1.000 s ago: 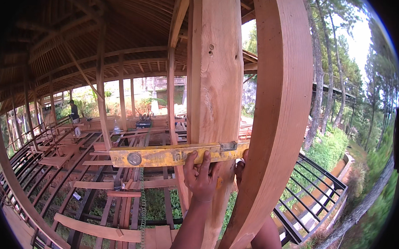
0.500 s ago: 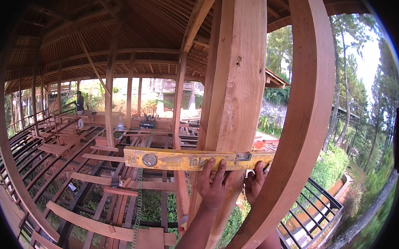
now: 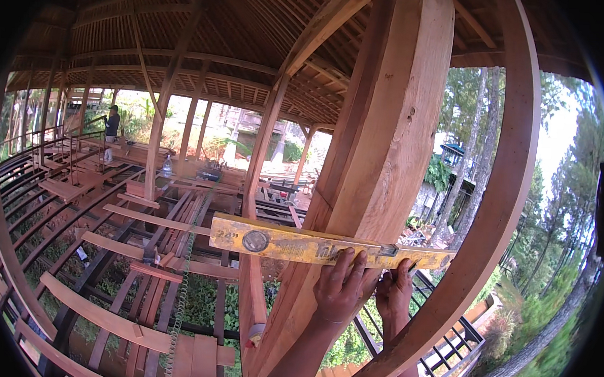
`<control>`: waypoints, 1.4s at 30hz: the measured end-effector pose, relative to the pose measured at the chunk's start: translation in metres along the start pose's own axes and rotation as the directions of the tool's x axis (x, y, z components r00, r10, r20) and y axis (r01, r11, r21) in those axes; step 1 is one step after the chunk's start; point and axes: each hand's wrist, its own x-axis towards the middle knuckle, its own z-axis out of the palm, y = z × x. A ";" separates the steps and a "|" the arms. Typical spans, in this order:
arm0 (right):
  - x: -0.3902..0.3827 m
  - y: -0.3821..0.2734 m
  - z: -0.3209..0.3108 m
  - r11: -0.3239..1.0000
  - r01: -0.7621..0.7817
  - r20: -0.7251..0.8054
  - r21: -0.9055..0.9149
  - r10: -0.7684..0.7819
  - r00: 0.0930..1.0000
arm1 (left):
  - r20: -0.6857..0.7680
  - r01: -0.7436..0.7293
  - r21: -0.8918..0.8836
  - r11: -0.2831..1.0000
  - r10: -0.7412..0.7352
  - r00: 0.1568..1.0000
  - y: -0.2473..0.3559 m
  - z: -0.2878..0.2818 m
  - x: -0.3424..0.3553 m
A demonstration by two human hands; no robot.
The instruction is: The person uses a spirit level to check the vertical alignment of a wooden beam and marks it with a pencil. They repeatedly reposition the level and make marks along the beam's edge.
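Observation:
A worn yellow spirit level lies across the face of a thick wooden post, its right end lower than its left in the picture. My left hand grips the level's lower edge, fingers up over its face. Just right of it, my right hand is closed in a pinch at the level's lower edge, close to the post's right side. A small dark tip shows at its fingers, too small to name. A second timber post, bent by the lens, crosses in front of my right forearm.
Dark floor beams with loose planks spread at left, above greenery. A coiled green hose hangs among them. Far left stands another person. A black metal frame juts out at lower right.
The view has tilted and shifted, so the posts lean and the level sits further right in the picture. My right hand shows more fully, pinched closer to the level's lower edge.

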 end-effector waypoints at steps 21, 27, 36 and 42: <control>0.000 -0.002 -0.003 0.997 -0.072 0.002 0.021 0.072 0.997 | 0.029 0.001 0.019 1.000 -0.001 1.000 -0.003 0.001 -0.003; -0.007 -0.007 0.009 0.997 -0.074 -0.016 0.010 0.074 0.997 | 0.022 -0.001 0.015 1.000 0.001 1.000 -0.004 0.001 -0.004; -0.001 -0.005 -0.003 0.999 -0.028 -0.020 0.034 0.029 0.999 | 0.010 0.004 0.001 1.000 -0.004 1.000 0.004 0.005 -0.004; 0.004 0.001 -0.008 0.989 -0.135 0.064 0.056 0.131 0.989 | 0.055 0.011 0.006 1.000 -0.011 0.998 -0.004 0.000 -0.003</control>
